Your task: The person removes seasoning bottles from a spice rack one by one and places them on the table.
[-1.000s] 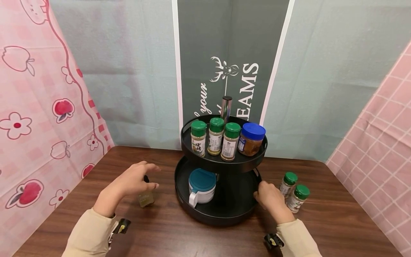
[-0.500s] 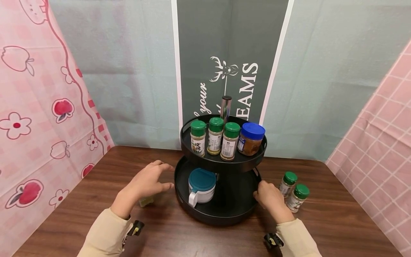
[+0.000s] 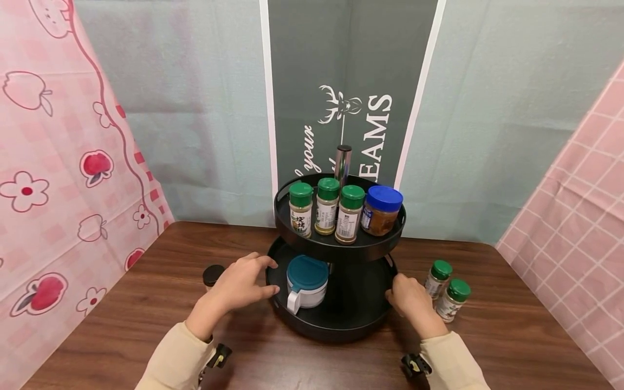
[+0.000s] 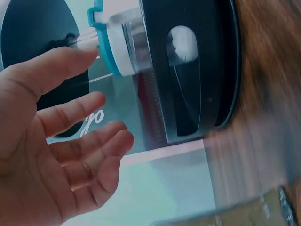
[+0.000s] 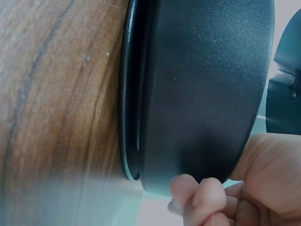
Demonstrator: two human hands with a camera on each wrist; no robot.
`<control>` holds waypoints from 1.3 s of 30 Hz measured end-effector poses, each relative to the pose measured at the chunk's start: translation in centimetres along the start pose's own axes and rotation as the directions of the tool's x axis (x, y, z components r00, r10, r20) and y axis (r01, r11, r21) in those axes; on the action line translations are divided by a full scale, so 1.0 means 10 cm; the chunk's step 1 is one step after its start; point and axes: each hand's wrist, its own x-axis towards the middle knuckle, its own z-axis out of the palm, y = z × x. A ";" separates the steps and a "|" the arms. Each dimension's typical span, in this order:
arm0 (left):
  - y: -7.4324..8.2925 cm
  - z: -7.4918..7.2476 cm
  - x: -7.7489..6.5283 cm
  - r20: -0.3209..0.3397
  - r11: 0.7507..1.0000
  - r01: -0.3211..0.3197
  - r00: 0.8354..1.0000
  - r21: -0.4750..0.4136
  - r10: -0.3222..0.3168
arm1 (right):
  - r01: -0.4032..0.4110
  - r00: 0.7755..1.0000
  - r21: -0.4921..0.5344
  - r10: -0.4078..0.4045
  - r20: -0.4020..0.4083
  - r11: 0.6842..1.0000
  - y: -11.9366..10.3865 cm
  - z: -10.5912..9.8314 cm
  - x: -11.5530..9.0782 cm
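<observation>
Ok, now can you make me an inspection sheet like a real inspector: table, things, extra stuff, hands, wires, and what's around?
Surface: dark wood-grain table.
Job's things: black two-tier rack; on its lower level a teal-lidded pot; on its upper level three green-capped shakers and a blue-lidded jar.
Clutter: shaker pair, green-capped, right of the rack; black-capped container, partly hidden behind the left hand.
Hands: left holds nothing, fingers spread near the pot; right hand grips the rack's right rim.
Cables: nothing seen.
Surroundings: pink fruit-print cloth left, grey-green deer-print cloth behind, pink checked cloth right.
</observation>
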 end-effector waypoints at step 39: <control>0.35 0.44 -0.06 0.129 0.911 0.168 0.983 -0.376 -0.129 | -0.011 1.000 0.018 0.011 0.005 1.000 -0.01 0.01 0.00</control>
